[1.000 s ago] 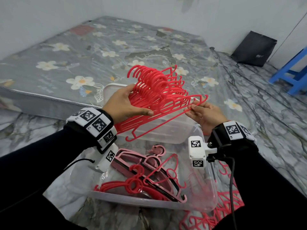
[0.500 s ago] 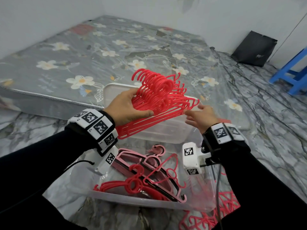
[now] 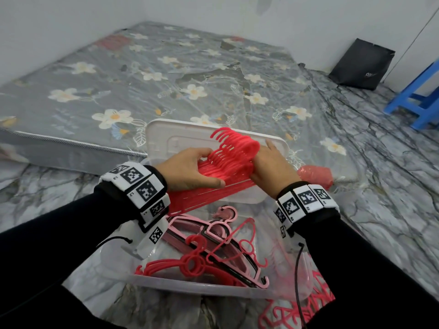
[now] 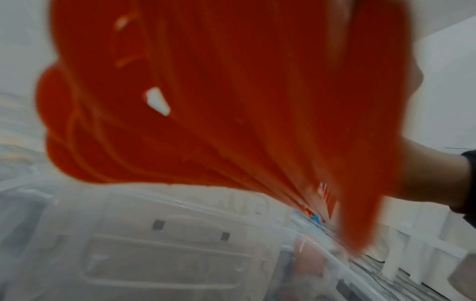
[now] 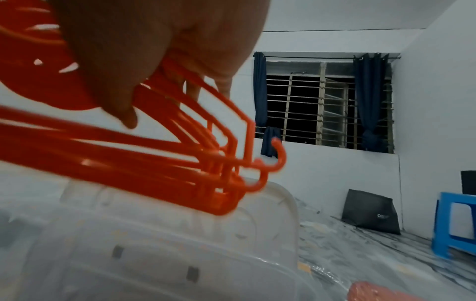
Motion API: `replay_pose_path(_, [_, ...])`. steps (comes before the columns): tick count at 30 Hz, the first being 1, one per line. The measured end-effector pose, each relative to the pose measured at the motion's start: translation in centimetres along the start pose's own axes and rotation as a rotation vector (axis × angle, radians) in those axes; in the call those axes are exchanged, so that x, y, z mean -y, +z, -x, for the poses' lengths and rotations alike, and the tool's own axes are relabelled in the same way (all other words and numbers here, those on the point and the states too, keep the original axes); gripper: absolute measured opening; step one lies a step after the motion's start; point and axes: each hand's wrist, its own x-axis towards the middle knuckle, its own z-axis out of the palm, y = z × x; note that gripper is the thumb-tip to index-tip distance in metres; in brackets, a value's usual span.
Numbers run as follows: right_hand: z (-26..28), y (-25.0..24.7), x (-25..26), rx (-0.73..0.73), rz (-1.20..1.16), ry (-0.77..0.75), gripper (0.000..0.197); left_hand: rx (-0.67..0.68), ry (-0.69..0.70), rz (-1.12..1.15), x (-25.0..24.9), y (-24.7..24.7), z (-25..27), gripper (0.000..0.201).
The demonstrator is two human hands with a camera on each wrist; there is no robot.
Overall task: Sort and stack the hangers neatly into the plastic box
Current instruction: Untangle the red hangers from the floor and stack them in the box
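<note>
Marbled grey flooring point(image 3: 380, 210) and a flower-print mattress point(image 3: 166, 74) under clear plastic fill the small white-walled room where a person in black sleeves works over a clear plastic box point(image 3: 197, 287) on the floor. Both hands are clamped on one bunch of red hangers point(image 3: 228, 169), held in the air above the box's far end. Left hand point(image 3: 187, 169) grips the bunch from the left, thumb lying along the lower bars and fingers curled in among the necks; right hand point(image 3: 270, 167) grasps it from the right, fingers wrapped over the shoulders, as the right wrist view shows, with the bars' squared ends and small hooks point(image 5: 273, 163) jutting past the fingers. Hook ends of the bunch point(image 3: 225, 135) fan up and away from the person. Behind the bunch the box's white lid point(image 3: 166, 141) leans tilted against the mattress edge. Inside the box lie pink hangers point(image 3: 213, 224) and darker ones stacked flat, with a few loose red hangers point(image 3: 190, 264) across them. More red hangers point(image 3: 308, 312) sit on the floor just right of the box. A red bundle point(image 3: 313, 173) rests on the mattress edge near the right wrist. Against the far wall stand a black bag point(image 3: 363, 64) and a blue stool point(image 3: 418, 98); the right wrist view takes in a barred window with dark blue curtains point(image 5: 324, 101).
</note>
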Motion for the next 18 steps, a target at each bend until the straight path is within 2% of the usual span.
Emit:
replay_pose_path(2, [-0.1,-0.3,0.0,-0.001,-0.072,-0.001,0.037,-0.009,-0.015,-0.047,0.0,-0.1,-0.1,0.041])
replay_pose_path(5, [0.1,-0.2,0.2,0.037,-0.032,-0.045,0.040,0.008,-0.046,-0.035,0.1,-0.2,-0.1,0.044])
replay_pose_path(8, [0.3,0.0,0.3,-0.022,-0.108,-0.020,0.035,0.044,-0.070,0.046,0.0,0.1,0.0,0.037])
replay_pose_path(11, [0.1,0.0,0.2,0.028,0.035,0.061,0.020,0.026,-0.083,-0.053,-0.4,0.1,-0.1,0.036])
replay_pose_path(14, [0.1,0.0,0.1,0.041,0.040,0.096,0.015,-0.042,-0.097,-0.336,-0.9,0.0,0.0,0.054])
replay_pose_path(16, [0.2,0.0,0.1,0.034,0.021,0.100,0.018,-0.083,-0.074,-0.684,-1.0,0.2,0.2,0.077])
replay_pose_path(18, [0.2,0.2,0.1,0.031,0.014,0.110,0.022,-0.094,-0.064,-1.017,-0.7,0.7,0.4,0.083])
